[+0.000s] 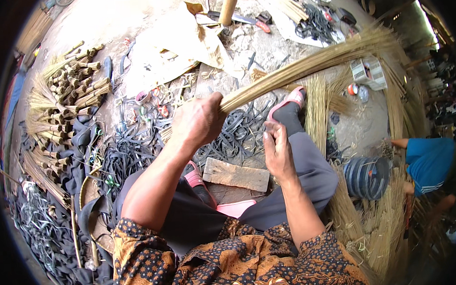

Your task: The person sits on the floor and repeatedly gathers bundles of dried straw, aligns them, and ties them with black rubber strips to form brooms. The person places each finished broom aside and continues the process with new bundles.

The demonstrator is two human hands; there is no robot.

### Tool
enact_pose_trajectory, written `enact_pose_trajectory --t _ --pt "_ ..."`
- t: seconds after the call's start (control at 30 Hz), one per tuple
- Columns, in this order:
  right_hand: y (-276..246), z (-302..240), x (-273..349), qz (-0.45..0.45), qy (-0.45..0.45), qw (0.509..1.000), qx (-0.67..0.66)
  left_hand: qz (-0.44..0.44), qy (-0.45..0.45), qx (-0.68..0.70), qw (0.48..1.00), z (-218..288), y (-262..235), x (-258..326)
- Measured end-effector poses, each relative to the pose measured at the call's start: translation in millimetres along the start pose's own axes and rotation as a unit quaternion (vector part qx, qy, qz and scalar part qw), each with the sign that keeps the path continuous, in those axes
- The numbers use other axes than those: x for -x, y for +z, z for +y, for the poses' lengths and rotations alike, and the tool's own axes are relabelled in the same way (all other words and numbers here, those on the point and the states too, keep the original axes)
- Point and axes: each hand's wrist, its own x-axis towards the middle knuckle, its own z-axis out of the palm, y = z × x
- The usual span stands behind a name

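Observation:
My left hand (198, 121) is closed round the butt end of a long bundle of thin straw-coloured sticks (291, 73). The bundle slopes up to the right and its loose tips fan out. Lower and to the right, my right hand (278, 152) is raised over my lap, apart from the bundle. Its fingers are curled in toward the thumb, and what they hold, if anything, is hidden. Black rubber strips (240, 129) lie tangled on the ground beyond my legs. Between my feet is a rough wooden board (236, 175).
Several tied stick bundles (76, 91) are stacked at left, above heaped black strips (41, 224). More loose sticks (316, 109) lie at right, near a dark ribbed bucket (366, 178). A person in blue shorts (430, 163) is at far right. A red-handled knife (255, 22) lies beside a post (228, 5).

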Motion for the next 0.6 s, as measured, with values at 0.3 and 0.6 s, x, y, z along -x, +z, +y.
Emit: enact_pose_trajectory --t 0.3,0.6 --pt "11 -90 -9 0.017 0.091 0.967 -0.237 0.025 0.019 0.025 0.999 28 22 15" --pt "31 -97 -21 0.056 0.17 0.964 -0.198 0.039 0.009 0.055 0.998 27 31 24"
